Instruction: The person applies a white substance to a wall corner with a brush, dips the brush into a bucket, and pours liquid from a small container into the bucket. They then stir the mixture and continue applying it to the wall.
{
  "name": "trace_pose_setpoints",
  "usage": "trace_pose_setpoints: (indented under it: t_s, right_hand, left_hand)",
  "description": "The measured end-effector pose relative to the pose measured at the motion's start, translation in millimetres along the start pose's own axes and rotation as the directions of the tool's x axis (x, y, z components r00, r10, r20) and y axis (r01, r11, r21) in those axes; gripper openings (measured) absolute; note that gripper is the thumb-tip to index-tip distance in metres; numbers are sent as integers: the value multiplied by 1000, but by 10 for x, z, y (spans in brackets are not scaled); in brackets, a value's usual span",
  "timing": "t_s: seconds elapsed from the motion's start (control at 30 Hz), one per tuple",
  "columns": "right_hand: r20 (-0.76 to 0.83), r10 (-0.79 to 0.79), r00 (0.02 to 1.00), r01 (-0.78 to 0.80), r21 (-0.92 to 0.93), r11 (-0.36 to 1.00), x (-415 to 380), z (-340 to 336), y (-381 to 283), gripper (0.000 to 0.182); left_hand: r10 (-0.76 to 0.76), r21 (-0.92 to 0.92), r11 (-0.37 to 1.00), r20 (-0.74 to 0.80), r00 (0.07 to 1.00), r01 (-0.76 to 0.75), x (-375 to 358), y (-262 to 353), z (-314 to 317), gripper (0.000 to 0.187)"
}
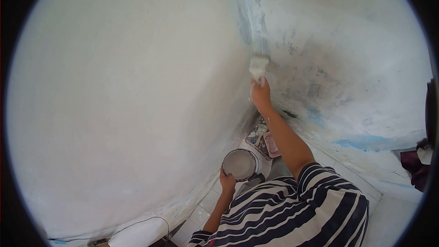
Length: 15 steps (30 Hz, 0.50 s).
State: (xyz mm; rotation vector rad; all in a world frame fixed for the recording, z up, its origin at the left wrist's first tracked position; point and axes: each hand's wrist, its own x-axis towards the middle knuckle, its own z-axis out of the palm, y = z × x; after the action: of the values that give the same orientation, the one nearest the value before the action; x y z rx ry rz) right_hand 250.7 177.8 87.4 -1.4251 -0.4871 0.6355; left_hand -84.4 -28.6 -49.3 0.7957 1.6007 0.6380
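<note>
With fingers closed round its handle, my right hand (260,93) holds a wide paintbrush (259,64) up against the wall corner. The brush is coated in pale paint, and its bristle end meets the bluish-grey streaked strip where two walls join. Lower down, my left hand (227,181) grips the rim of a round paint bucket (239,164), thumb over the edge. Greyish-white paint shows inside the bucket. The fingers on its outer side are partly hidden.
On the tiled floor (201,215) by the corner lie a speckled tray (256,140) and a pink container (271,145). The right wall (329,73) is stained and patchy. A thin cable (137,222) runs along the lower left. Dark cloth (414,167) hangs at the right edge.
</note>
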Motion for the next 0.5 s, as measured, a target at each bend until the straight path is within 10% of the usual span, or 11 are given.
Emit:
trace_pose_setpoints:
  t_s: [0.17, 0.5]
  right_hand:
    - [97, 504, 858, -512, 111, 852, 289, -96, 915, 15]
    - [14, -73, 997, 69, 175, 982, 86, 234, -1369, 27]
  left_hand:
    - [3, 34, 999, -9, 1000, -2, -97, -2, -61, 73]
    - [69, 72, 995, -8, 998, -68, -20, 8, -132, 73]
